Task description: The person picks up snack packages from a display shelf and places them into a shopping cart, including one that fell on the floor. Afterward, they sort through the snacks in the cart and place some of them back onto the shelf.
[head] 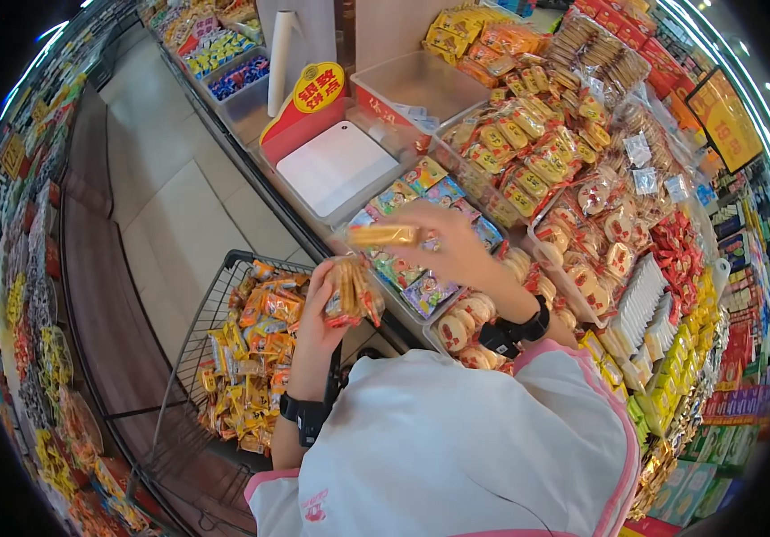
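Observation:
My left hand (320, 305) holds several clear-wrapped biscuit packs (353, 292) in a bunch, above the edge of the display counter. My right hand (442, 245), blurred, grips one long wrapped biscuit pack (383, 235) just above and to the right of that bunch. Below my right hand lies a clear bin of colourful snack packets (425, 294). Below and left of my left hand stands a wire shopping cart (187, 349) filled with orange and yellow wrapped snacks (257, 362).
A bin with a white panel (338, 168) and red sign stands ahead. Beside it is an open plastic bin (418, 80). Heaped wrapped biscuits (526, 148) and round crackers (586, 268) fill the right side. A tiled aisle (177, 181) and another snack shelf (42, 335) lie left.

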Tool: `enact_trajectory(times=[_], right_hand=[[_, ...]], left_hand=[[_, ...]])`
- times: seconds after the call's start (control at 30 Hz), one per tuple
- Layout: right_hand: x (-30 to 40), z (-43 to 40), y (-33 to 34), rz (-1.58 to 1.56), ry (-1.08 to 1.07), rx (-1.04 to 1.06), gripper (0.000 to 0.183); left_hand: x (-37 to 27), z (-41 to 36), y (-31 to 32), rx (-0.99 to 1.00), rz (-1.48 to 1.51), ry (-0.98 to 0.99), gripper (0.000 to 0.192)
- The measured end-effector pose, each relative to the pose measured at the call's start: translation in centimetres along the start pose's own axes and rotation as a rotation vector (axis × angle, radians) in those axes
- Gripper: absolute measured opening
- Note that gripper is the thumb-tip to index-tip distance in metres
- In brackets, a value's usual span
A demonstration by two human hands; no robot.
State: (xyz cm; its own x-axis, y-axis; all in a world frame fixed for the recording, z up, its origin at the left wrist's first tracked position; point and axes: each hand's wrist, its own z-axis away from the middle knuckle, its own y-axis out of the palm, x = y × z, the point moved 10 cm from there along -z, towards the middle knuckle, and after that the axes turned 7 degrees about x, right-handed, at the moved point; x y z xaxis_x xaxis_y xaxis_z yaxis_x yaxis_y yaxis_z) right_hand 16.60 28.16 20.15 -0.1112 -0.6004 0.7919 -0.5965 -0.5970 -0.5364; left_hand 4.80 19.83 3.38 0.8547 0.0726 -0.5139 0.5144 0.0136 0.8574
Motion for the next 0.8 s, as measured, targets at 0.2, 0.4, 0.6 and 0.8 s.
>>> enact_trajectory(times=[0.2,0.4,0.6,0.8], right_hand=[[-3.2,1.5,-16.0,0.735,-0.096,-0.617,0.030],[-12.5,3.7,-24.6,1.034,-0.003,-0.652,0.040],[-18.1,3.7,-22.8,0.991,0.177,-0.418,0.037],[-18.2,3.7,-21.9,1.048,0.190,-0.299,0.038]], left_hand=[[-1.2,1.5,-0.3,0.049,0.057,0.079,0.034],[-2.4,4.6,-5.2,-0.225,0.104,0.080,0.032],[-3.1,6.9,-8.6,-0.364,0.037,0.153,0.032],[-2.7,7.2,-9.2,-0.331,0.026,0.138,0.033]])
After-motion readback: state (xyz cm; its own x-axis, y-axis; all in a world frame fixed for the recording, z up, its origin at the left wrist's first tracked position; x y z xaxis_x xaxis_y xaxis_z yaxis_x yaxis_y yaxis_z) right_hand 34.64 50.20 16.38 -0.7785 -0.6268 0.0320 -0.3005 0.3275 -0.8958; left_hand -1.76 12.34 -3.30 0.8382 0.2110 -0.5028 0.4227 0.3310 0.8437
